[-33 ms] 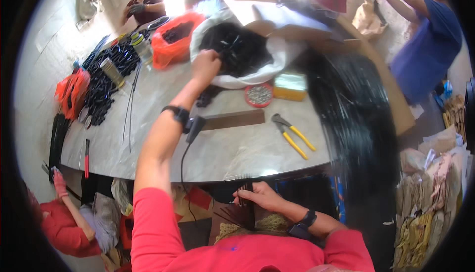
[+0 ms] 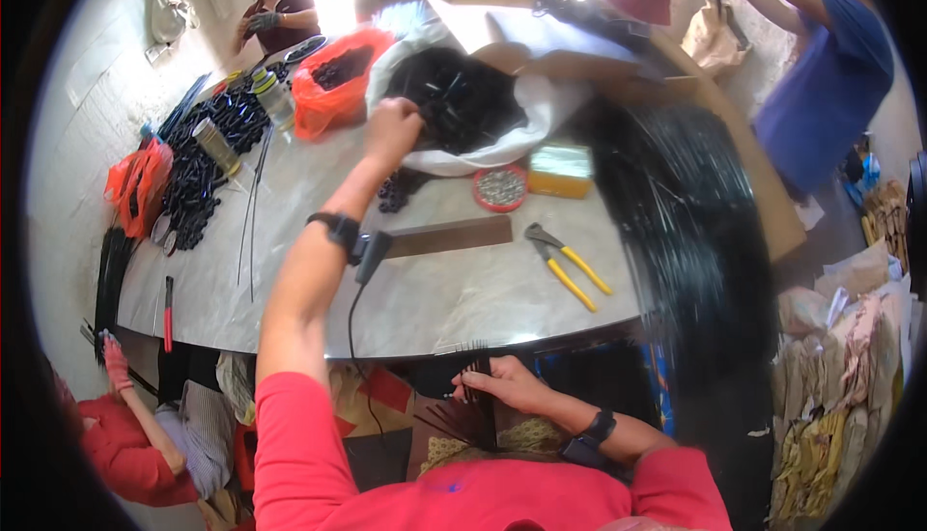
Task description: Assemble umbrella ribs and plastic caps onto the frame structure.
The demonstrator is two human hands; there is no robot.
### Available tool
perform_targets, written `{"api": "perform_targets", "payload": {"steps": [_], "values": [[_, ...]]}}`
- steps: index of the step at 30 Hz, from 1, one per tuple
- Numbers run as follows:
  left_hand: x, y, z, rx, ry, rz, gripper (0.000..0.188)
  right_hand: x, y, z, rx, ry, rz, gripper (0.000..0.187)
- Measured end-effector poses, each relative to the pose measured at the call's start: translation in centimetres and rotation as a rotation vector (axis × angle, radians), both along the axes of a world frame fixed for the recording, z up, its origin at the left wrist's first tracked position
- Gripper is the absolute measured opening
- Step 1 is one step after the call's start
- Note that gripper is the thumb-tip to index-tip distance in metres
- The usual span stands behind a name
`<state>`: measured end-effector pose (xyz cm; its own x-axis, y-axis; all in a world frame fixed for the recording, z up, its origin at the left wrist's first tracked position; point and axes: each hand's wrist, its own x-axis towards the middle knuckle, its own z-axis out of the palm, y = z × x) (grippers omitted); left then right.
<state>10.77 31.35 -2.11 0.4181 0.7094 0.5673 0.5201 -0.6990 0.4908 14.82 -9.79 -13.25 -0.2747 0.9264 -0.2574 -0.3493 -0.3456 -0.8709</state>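
Note:
My left hand (image 2: 394,130) reaches across the table to the left rim of a white sack (image 2: 473,162). Short, shiny black pieces (image 2: 459,97) fill the sack. The fingers of this hand are curled together over the near edge of those pieces; what they hold, if anything, is hidden. Close to my body, just below the table edge, my right hand (image 2: 510,383) is closed around a bundle of thin black rods (image 2: 480,420). The rods' upper tips stick up past the fingers, and some lower ends fan out to the left.
On the table (image 2: 483,294) are yellow-handled pincers (image 2: 570,268), a brown bar (image 2: 449,237), a red round tub of small metal bits (image 2: 500,188), a yellow box (image 2: 562,174), an orange bag (image 2: 323,101) and long black rods (image 2: 686,193). Co-workers are around: one wears blue (image 2: 826,97).
The table and its things appear slightly further left in the picture. My left hand stays at the sack, and my right hand still holds the rods.

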Motion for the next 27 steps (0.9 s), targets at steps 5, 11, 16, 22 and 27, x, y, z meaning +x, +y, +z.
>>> {"api": "perform_targets", "payload": {"steps": [5,11,16,22,27], "values": [[-4.1,-5.3,5.8,-0.491,-0.272,-0.320,0.017,0.1,-0.1,-0.1,0.017,0.006,-0.045,0.026],[-11.1,-17.1,7.0,-0.527,0.092,-0.486,0.008,-0.1,-0.8,0.2,0.075,0.030,-0.106,0.027],[-14.6,-24.3,0.7,-0.422,0.181,-0.401,0.006,-0.9,-1.5,0.7,0.053,0.056,-0.110,0.026],[-15.4,-28.7,-3.1,-1.023,-0.307,-0.401,0.015,-1.3,-2.3,2.7,0.061,-0.029,-0.172,0.027],[-16.8,-30.4,-4.0,-1.410,-0.644,-0.534,0.031,-1.8,-2.5,2.6,0.031,-0.050,-0.180,0.030]]}}
